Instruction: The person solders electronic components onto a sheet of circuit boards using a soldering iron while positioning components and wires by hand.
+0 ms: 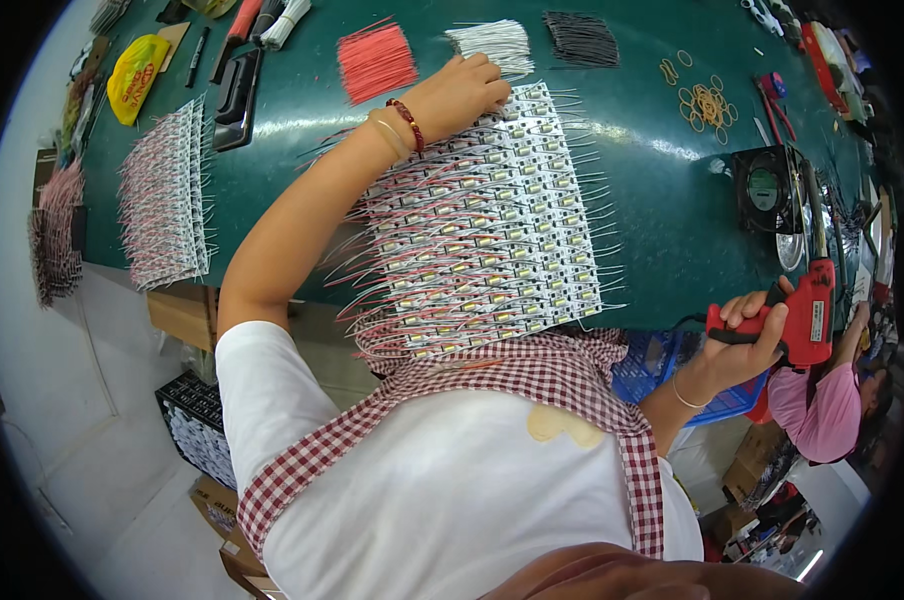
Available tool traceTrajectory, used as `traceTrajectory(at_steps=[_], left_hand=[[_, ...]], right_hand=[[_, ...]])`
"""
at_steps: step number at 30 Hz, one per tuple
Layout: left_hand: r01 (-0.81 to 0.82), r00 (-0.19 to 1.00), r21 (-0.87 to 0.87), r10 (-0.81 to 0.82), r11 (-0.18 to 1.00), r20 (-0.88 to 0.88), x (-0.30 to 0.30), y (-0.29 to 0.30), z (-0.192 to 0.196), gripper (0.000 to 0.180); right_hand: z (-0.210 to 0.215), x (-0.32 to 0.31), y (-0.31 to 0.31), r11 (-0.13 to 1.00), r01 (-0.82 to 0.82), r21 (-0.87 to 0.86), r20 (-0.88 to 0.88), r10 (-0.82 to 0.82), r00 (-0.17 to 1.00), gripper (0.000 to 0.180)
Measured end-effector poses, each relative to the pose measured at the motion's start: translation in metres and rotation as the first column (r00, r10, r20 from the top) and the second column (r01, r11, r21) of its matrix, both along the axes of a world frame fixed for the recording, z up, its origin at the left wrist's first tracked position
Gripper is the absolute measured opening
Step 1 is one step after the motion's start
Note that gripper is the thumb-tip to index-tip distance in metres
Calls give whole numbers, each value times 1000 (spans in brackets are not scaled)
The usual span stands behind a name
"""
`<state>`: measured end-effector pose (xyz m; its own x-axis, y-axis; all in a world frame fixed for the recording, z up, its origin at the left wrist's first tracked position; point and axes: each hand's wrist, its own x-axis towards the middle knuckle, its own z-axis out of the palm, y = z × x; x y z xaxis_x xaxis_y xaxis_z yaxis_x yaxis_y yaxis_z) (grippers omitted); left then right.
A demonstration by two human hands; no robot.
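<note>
A panel of white circuit boards point(532, 215) lies in front of me, with rows of red and white wires trailing off its left side and pale wires along its right. At the panel's far edge, close to a pile of white wires point(497, 47), my left hand point(462, 95) is curled with its fingers closed. What they hold, if anything, is hidden. My right hand point(747, 335) grips a red soldering gun point(810, 315) at the table's right edge. Its tip points away from me, beside a square black fan-like device point(762, 190).
Red wires point(376, 62) and black wires point(581, 39) lie in piles on the green table point(662, 270). Rubber bands point(707, 105) are at the far right. Another wired panel point(167, 195) and a yellow bag point(137, 78) are leftward. A co-worker in pink point(820, 410) is at the right.
</note>
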<state>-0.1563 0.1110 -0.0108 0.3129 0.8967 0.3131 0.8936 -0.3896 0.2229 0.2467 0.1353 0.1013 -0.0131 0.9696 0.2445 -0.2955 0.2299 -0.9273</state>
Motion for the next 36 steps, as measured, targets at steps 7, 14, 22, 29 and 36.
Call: traceTrajectory(at_steps=[7, 14, 22, 29, 36], left_hand=[[22, 996, 62, -27, 998, 82, -4, -3, -2, 9], [9, 995, 47, -14, 999, 95, -4, -3, 1, 8], [-55, 997, 38, 53, 998, 47, 2, -13, 4, 8], [104, 992, 80, -98, 991, -84, -8, -10, 13, 11], [62, 993, 109, -51, 992, -103, -1, -8, 2, 8]], right_hand=[[0, -6, -2, 1000, -13, 10, 22, 12, 1000, 35], [-1, -16, 0, 999, -37, -18, 10, 38, 999, 36], [-3, -20, 0, 998, -66, -24, 21, 67, 998, 36], [-5, -26, -2, 997, -61, -50, 2, 61, 998, 35], [-4, -29, -5, 997, -41, -58, 3, 41, 999, 34]])
